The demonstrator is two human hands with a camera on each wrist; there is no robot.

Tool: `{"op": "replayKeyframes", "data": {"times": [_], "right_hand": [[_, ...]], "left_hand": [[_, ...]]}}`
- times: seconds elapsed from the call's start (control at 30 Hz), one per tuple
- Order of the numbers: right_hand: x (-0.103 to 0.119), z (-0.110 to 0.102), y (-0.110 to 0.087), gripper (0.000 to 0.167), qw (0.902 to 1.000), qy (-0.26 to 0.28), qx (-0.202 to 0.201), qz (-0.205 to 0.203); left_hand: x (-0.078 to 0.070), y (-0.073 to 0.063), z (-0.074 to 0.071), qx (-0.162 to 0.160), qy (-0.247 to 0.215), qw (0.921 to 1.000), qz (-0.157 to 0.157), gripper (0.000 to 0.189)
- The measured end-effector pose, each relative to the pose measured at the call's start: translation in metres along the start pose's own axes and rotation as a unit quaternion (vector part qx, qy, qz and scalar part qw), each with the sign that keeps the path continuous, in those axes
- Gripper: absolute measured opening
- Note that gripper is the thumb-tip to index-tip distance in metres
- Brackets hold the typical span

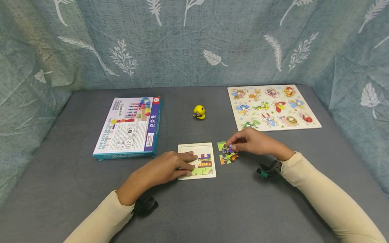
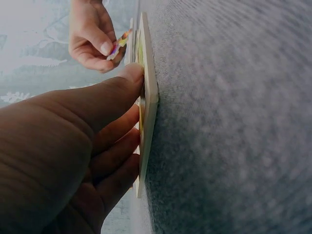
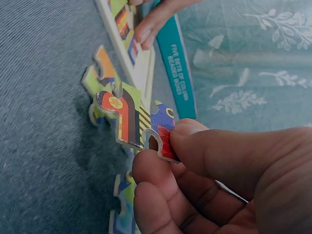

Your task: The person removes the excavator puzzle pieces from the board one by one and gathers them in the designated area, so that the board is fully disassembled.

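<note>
r hand (image 1: 256, 141) has thumb + fingertips pinching a multicoloured flat jigsaw pc w/ red, black, blue + yellow-striped print (image 3: 141, 122); pc is held just above the table, to the r of the tray. more loose printed jigsaw pcs, green, orange + purple (image 1: 224, 160), lie on the cloth under/beside that hand, apart from the tray. l hand (image 1: 165, 167) lies over the l side of a square pale wooden puzzle tray (image 1: 191, 149), fingers outstretched + slightly spread, tips on its face, thumb nr the front edge. fitted pcs w/ green, red + purple print (image 1: 204, 165) fill the lower r part of the tray; upper part is bare wood.

table has a dark grey cloth (image 1: 197, 212). white, purple + teal cardboard bead-set box (image 1: 130, 128) at l, small yellow toy (image 1: 199, 111) behind the tray, cream board w/ colourful insect pics (image 1: 273, 108) back r. blue-green leaf-print curtain (image 1: 170, 44) behind all.
</note>
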State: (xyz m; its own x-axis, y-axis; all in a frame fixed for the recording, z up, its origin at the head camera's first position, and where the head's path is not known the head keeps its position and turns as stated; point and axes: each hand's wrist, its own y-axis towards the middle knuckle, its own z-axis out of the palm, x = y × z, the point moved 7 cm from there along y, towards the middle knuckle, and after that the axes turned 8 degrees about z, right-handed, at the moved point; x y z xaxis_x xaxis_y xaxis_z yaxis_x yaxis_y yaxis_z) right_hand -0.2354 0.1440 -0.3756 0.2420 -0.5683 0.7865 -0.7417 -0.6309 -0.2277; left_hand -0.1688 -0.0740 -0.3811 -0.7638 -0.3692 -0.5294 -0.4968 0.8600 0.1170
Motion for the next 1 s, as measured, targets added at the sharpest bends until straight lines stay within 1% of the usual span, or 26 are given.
{"op": "replayKeyframes", "data": {"times": [0.2, 0.27, 0.5, 0.67, 1.0], "right_hand": [[-0.006, 0.0, -0.001, 0.016, 0.9999, 0.011, 0.009, 0.004], [-0.008, 0.0, -0.002, 0.015, 0.9998, 0.014, 0.016, 0.005], [-0.008, 0.003, -0.006, 0.013, 0.9993, 0.014, 0.034, -0.013], [-0.012, 0.003, -0.008, 0.013, 0.9986, 0.014, 0.05, 0.003], [-0.01, 0.001, -0.009, 0.013, 0.9963, 0.003, 0.083, 0.022]], "left_hand": [[-0.001, 0.001, 0.0, -0.002, 0.006, 0.9999, 0.009, 0.024], [-0.001, 0.001, 0.0, 0.0, 0.003, 1.0, 0.006, 0.025], [0.0, -0.002, 0.001, 0.007, -0.002, 1.0, -0.002, 0.029], [-0.001, -0.002, 0.004, 0.014, -0.004, 0.9999, 0.0, 0.031], [-0.001, -0.002, 0.002, 0.009, -0.003, 1.0, -0.002, 0.033]]}}
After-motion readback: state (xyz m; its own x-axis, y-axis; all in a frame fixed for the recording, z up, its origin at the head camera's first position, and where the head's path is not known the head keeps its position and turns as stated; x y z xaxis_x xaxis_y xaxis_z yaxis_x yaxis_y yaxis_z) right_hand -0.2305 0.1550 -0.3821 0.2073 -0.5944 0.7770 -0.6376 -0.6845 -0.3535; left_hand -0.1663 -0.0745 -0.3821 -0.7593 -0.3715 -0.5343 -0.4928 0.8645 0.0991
